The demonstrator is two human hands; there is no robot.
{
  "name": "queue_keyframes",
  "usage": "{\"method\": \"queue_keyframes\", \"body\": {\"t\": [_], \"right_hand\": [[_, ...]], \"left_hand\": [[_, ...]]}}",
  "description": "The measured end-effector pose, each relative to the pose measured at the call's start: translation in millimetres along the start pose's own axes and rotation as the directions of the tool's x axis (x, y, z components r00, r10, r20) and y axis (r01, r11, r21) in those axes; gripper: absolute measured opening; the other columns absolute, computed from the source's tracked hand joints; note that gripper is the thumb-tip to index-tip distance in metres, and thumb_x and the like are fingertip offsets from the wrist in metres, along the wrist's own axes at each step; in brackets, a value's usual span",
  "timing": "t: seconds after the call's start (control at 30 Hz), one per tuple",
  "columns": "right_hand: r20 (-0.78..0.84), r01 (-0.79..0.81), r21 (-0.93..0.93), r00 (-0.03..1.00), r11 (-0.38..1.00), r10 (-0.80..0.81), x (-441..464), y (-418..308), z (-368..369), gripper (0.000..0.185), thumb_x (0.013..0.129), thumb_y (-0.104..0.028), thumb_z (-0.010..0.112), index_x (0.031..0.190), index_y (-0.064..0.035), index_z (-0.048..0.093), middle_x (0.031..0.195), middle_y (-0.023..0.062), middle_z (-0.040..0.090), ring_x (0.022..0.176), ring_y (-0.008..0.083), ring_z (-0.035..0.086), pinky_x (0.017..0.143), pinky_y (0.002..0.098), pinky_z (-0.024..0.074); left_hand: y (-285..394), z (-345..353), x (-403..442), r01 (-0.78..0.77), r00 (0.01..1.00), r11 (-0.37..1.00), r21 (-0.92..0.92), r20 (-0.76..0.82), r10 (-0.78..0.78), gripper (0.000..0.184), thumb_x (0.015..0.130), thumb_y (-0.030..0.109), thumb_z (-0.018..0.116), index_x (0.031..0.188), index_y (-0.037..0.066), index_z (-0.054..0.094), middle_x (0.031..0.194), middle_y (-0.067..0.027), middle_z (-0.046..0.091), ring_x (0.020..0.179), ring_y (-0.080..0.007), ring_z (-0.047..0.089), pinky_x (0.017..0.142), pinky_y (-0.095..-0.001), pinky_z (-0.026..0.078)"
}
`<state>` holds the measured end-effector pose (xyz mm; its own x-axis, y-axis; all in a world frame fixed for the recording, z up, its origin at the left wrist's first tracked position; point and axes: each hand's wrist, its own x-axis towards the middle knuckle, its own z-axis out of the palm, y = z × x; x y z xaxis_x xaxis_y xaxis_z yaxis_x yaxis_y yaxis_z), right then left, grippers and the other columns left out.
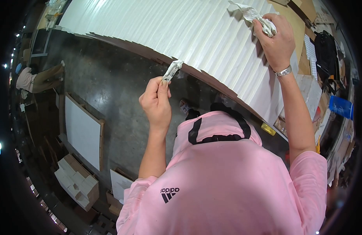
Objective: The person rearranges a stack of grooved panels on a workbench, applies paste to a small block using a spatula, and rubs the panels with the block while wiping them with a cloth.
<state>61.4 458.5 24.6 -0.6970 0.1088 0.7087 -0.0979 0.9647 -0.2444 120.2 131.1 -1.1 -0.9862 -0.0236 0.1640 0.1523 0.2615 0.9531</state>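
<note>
From where I stand, just short of the white strips [149,29], the left hand [156,102] has its grip pinched on a small smudged whitish piece [173,71], which sticks out past the fingertips toward the strips' edge; I can't tell whether it touches. Over the strips' right end, the right hand [281,37] has its grip bunched round a crumpled white cloth [250,14], one loose end trailing out over them. Well off to the strips' left is another person [27,81] in tan trousers.
</note>
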Motion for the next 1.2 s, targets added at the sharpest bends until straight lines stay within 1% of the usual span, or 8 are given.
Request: {"method": "queue_keyframes", "body": {"t": [0.43,0.53,0.63,0.73,0.83,1.03,1.13,1.2], "right_hand": [[0.0,-0.027,0.014,1.0,1.0,0.027,0,-1,0,0.028,0.077,-0.035,0.078,0.085,-0.0098,0.07,0.08,0.0051,0.063,0.076,0.0263,0.06,0.066,0.0392,0.0487],[-0.006,-0.011,0.011,1.0,1.0,0.011,0,1,1,0.028,0.077,-0.036,0.078,0.085,-0.0099,0.07,0.08,0.0053,0.063,0.076,0.0264,0.06,0.066,0.0393,0.0487],[-0.007,-0.013,0.005,1.0,1.0,0.013,-1,1,2,0.029,0.078,-0.037,0.078,0.086,-0.0101,0.07,0.08,0.0053,0.063,0.076,0.0266,0.06,0.066,0.0396,0.0487],[-0.002,-0.024,-0.002,1.0,1.0,0.024,-1,2,2,0.029,0.078,-0.037,0.078,0.086,-0.0101,0.07,0.08,0.0053,0.063,0.076,0.0264,0.06,0.066,0.0395,0.0484],[-0.025,0.039,-0.002,0.999,0.999,-0.039,1,-4,-2,0.022,0.081,-0.025,0.078,0.088,-0.0061,0.068,0.08,0.0062,0.064,0.073,0.0255,0.061,0.067,0.0355,0.0467],[-0.046,0.062,0.057,0.997,0.996,-0.06,3,-7,-3,0.026,0.081,-0.029,0.077,0.088,-0.0058,0.068,0.079,0.0071,0.065,0.073,0.0273,0.061,0.067,0.0366,0.0473],[0.035,-0.1,0.027,0.994,0.995,0.1,5,-25,-15,0.022,0.073,-0.021,0.074,0.083,-0.0049,0.062,0.083,0.0165,0.058,0.081,0.0351,0.057,0.074,0.0438,0.047],[0.01,-0.078,0.035,0.997,0.996,0.078,5,-24,-14,0.022,0.072,-0.02,0.074,0.082,-0.0048,0.062,0.08,0.0157,0.058,0.081,0.0346,0.057,0.073,0.0437,0.0463]], "left_hand": [[-3,-6,8,0.004,0.998,0.999,0.053,-0.061,-0.001,0.016,0.1,0.008,0.058,0.091,-0.002,0.066,0.062,0.0013,0.054,0.057,-0.0042,0.047,0.052,-0.0218,0.035],[-6,-6,7,0.034,0.998,0.999,0.016,-0.053,-0.033,0.018,0.102,0.012,0.058,0.094,-0.002,0.065,0.072,0.0021,0.053,0.062,-0.0034,0.044,0.055,-0.0191,0.033],[-6,-4,7,0.002,0.995,1.0,0.0,-0.097,-0.002,0.017,0.1,0.009,0.057,0.091,-0.002,0.066,0.064,0.0016,0.054,0.058,-0.0039,0.046,0.053,-0.0212,0.034],[-5,-5,9,0.016,0.999,1.0,0.024,-0.049,-0.014,0.017,0.1,0.009,0.057,0.091,-0.002,0.066,0.065,0.0014,0.054,0.058,-0.0039,0.046,0.053,-0.021,0.035],[-7,-3,8,0.005,0.995,1.0,-0.029,-0.101,-0.008,0.016,0.1,0.008,0.058,0.091,-0.003,0.065,0.066,0.0007,0.055,0.058,-0.0041,0.046,0.053,-0.0212,0.035],[11,-1,-10,0.032,0.998,0.999,-0.02,0.052,-0.031,0.017,0.101,0.011,0.059,0.095,-0.004,0.066,0.072,0.0003,0.056,0.061,-0.0042,0.046,0.055,-0.0196,0.034],[16,8,-21,-0.013,0.992,1.0,-0.012,0.125,0.015,0.018,0.101,0.011,0.059,0.094,-0.004,0.067,0.07,-0.0002,0.057,0.06,-0.005,0.047,0.054,-0.0199,0.035],[16,15,-24,-0.018,0.991,0.999,-0.049,0.133,0.024,0.016,0.099,0.007,0.059,0.092,-0.005,0.066,0.069,-0.001,0.058,0.058,-0.0058,0.049,0.053,-0.0211,0.037]]}}
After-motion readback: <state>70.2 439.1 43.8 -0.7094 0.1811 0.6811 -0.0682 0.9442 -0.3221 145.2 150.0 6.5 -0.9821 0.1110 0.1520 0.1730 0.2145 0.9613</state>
